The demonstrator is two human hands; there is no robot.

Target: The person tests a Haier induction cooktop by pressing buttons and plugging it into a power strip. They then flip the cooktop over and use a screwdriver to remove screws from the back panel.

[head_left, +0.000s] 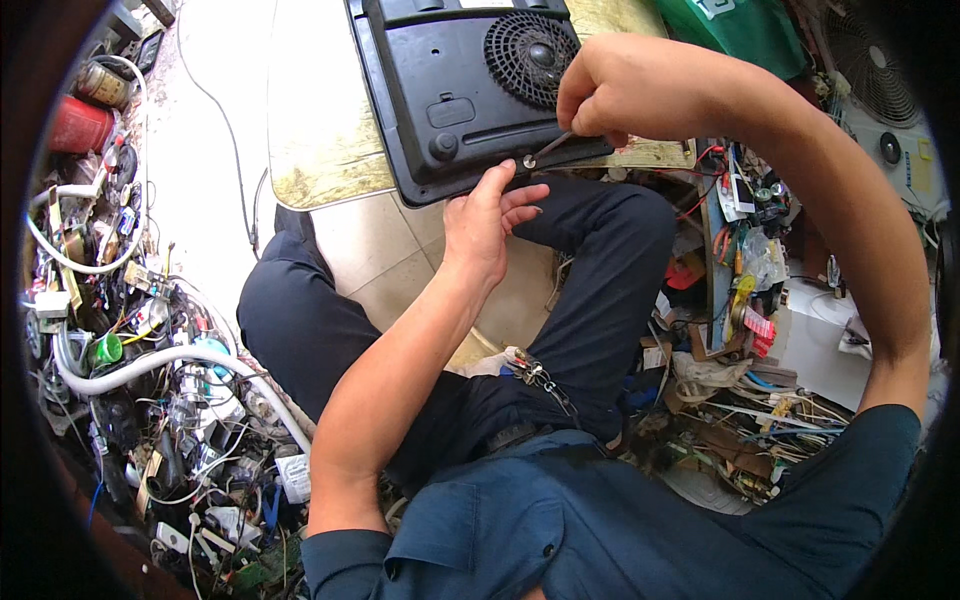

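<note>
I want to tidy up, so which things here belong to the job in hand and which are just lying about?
In use:
black casing, left hand at its edge
thin metal tool in right hand

Seemingly just lying about:
thick white tube
red container

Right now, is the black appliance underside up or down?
Underside up: the black appliance shows its fan grille and round foot.

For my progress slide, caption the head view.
Right hand holds slim metal tool at black vented housing; left hand at its edge.
</note>
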